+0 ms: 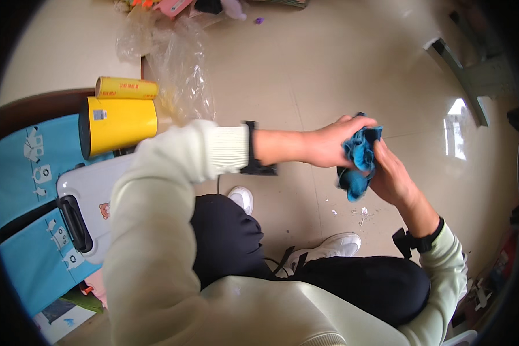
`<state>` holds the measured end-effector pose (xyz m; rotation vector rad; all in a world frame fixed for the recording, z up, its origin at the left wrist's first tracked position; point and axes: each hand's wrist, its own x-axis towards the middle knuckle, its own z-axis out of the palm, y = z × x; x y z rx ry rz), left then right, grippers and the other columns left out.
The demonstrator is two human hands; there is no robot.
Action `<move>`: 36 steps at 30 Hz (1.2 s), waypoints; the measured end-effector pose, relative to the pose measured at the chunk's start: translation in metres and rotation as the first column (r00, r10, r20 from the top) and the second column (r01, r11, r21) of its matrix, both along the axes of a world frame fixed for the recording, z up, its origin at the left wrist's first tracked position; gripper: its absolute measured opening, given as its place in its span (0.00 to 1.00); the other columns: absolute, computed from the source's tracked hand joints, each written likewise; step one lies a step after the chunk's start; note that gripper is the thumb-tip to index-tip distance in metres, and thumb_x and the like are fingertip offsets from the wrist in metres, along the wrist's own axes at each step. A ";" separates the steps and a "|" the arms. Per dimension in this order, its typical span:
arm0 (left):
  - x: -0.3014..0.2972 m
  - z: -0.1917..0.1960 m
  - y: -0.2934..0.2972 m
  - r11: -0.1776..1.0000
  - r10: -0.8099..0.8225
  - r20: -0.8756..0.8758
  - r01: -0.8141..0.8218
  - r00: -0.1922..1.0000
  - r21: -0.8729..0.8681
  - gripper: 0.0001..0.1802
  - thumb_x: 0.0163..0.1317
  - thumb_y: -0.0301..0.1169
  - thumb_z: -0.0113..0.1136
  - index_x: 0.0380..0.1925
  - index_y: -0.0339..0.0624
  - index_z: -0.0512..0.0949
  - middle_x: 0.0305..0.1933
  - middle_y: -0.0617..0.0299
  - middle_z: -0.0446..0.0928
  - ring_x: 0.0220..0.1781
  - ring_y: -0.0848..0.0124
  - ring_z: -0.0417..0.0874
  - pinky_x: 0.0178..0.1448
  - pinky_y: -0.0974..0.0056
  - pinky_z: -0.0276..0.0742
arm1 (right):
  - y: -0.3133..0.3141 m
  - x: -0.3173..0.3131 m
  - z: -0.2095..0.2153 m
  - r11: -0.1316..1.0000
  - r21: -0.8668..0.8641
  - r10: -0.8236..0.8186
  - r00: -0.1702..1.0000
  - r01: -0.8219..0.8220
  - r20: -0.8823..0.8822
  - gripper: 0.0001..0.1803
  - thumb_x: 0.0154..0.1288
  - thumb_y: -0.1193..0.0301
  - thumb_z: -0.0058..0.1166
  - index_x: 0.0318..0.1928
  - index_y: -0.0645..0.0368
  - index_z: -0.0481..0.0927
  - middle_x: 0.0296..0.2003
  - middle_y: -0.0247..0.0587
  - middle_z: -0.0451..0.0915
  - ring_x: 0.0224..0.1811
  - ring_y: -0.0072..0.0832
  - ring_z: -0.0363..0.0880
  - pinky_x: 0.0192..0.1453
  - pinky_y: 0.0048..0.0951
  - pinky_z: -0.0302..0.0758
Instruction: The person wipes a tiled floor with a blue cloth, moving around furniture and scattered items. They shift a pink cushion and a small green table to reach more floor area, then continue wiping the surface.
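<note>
A crumpled blue cloth (360,151) is bunched between my two hands above the floor, right of the middle of the view. My left hand (331,143) reaches across from the left, its fingers closed on the cloth's upper side. From the lower right my right hand (391,175) presses against the cloth's right side, with its fingers bent around it. Part of the cloth hangs below my left hand. Some fingertips are hidden by the folds, and the hands are slightly blurred.
To the left stand a yellow box (121,122), a yellow roll (127,88), a pale case with a dark handle (78,222) and blue fabric bins (34,173). A clear plastic bag (181,63) lies at the far left. A metal frame (458,81) stands far right. Small scraps (363,213) dot the floor.
</note>
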<state>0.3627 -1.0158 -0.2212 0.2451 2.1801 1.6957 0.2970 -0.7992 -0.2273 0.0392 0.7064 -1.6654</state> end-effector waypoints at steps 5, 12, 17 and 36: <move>0.007 -0.070 -0.085 0.889 0.270 -0.491 -0.411 0.828 -0.204 0.34 0.53 0.34 0.72 0.59 0.42 0.68 0.59 0.51 0.69 0.62 0.54 0.70 0.69 0.53 0.67 | 0.028 0.018 0.035 0.925 0.379 0.242 0.775 -0.003 -0.584 0.49 0.66 0.55 0.63 0.78 0.55 0.50 0.72 0.54 0.64 0.69 0.41 0.69 0.72 0.41 0.65; -0.020 -0.124 -0.356 0.344 0.739 -0.321 -0.742 0.592 -0.576 0.37 0.50 0.23 0.67 0.62 0.41 0.65 0.65 0.40 0.70 0.60 0.40 0.76 0.65 0.51 0.73 | 0.106 0.057 0.064 0.815 0.546 0.075 0.900 0.193 -0.430 0.36 0.66 0.61 0.64 0.69 0.62 0.68 0.60 0.50 0.77 0.58 0.38 0.80 0.65 0.39 0.73; 0.017 -0.179 -0.242 0.398 0.023 -0.575 -0.535 0.818 -0.746 0.18 0.56 0.34 0.62 0.48 0.44 0.83 0.60 0.54 0.77 0.62 0.48 0.74 0.68 0.47 0.68 | 0.125 0.092 0.091 0.694 0.676 0.108 0.893 0.247 -0.437 0.35 0.64 0.58 0.66 0.66 0.63 0.71 0.57 0.49 0.80 0.56 0.36 0.81 0.64 0.39 0.74; 0.174 0.002 -0.491 -0.321 0.700 -0.566 -0.516 0.436 -0.794 0.15 0.65 0.35 0.54 0.49 0.43 0.77 0.49 0.46 0.82 0.52 0.44 0.82 0.55 0.47 0.78 | -0.017 0.052 0.119 0.747 0.664 0.465 0.694 0.025 -0.550 0.23 0.68 0.69 0.60 0.61 0.66 0.73 0.53 0.43 0.80 0.53 0.30 0.80 0.59 0.32 0.76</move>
